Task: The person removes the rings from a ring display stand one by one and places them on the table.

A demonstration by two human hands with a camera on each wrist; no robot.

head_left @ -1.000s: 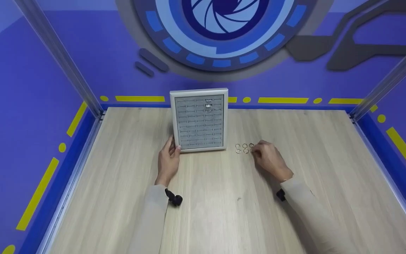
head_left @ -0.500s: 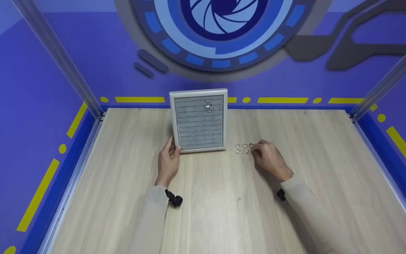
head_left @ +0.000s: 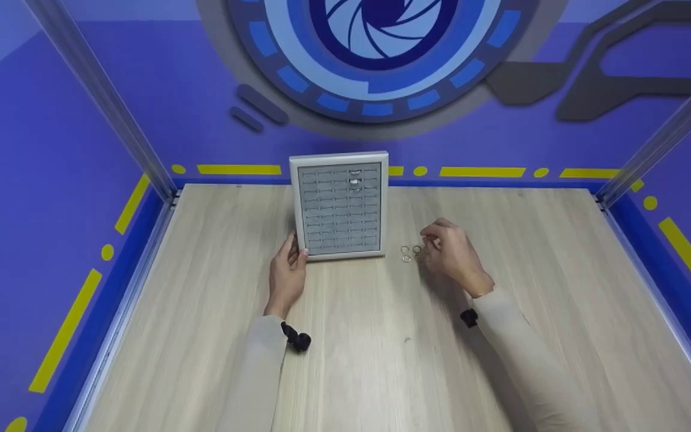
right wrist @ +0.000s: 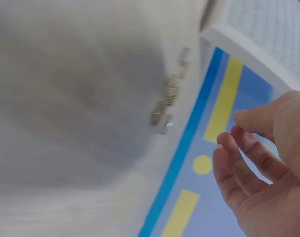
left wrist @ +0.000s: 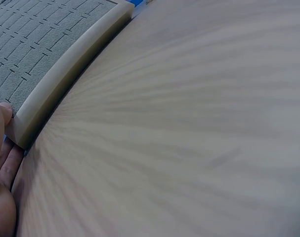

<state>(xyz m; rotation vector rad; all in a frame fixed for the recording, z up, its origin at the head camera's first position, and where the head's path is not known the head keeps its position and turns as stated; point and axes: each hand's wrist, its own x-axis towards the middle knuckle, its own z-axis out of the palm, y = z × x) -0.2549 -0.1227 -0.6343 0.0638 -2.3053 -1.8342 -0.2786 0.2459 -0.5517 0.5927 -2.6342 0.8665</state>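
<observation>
A: Head view: left hand (head_left: 287,277) at the tray's (head_left: 341,204) near left corner, thumb on the frame, fingers along the side. The tray stands tilted at the back of the tabletop (head_left: 381,336).
B: Left wrist view adds?
A: Thumb tip and fingers right against that corner, foam slots up close. No rings visible there.
B: Right hand (head_left: 452,255)?
A: Lifted just beside the loose rings (head_left: 410,253) lying right of the tray. Fingers curled; the right wrist view shows thumb and fingertips nearly together, but can't tell if they pinch a ring.
B: Tray contents?
A: Two small pieces in the upper slots, other slots look bare.
</observation>
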